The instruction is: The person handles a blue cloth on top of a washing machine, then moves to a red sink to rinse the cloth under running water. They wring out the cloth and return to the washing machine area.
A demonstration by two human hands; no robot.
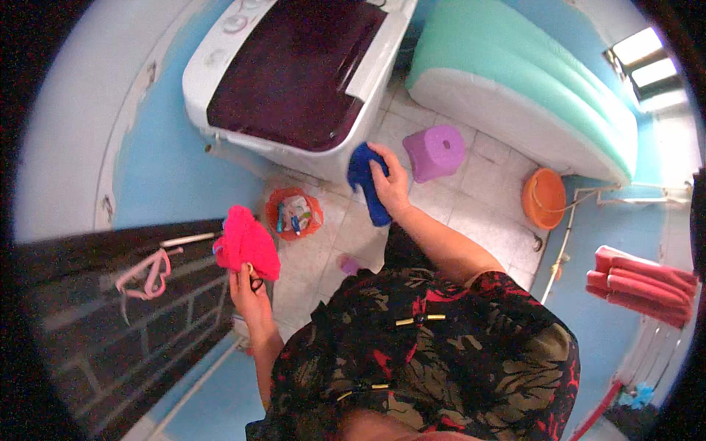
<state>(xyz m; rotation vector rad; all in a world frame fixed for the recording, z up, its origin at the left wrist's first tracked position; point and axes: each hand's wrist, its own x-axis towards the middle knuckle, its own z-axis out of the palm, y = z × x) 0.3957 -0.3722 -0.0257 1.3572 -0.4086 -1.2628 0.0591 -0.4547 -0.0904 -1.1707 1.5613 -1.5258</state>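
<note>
Low on the left, my left hand [251,289] grips a bright pink cloth [248,242], which bunches up above the fingers near the dark wall panel. My right hand [390,182] is closed around a dark blue cloth [364,165]; one end of it hangs below the fingers. That hand is just off the front corner of a white washing machine [193,82] with a dark lid [292,71]. The two cloths are well apart.
An orange waste basket [274,212] with rubbish stands between my hands on the tiled floor. Beyond my right hand are a purple plastic stool [436,151], a green-and-white bathtub [496,93] and an orange basin [543,212]. Red towels [642,286] hang at the right.
</note>
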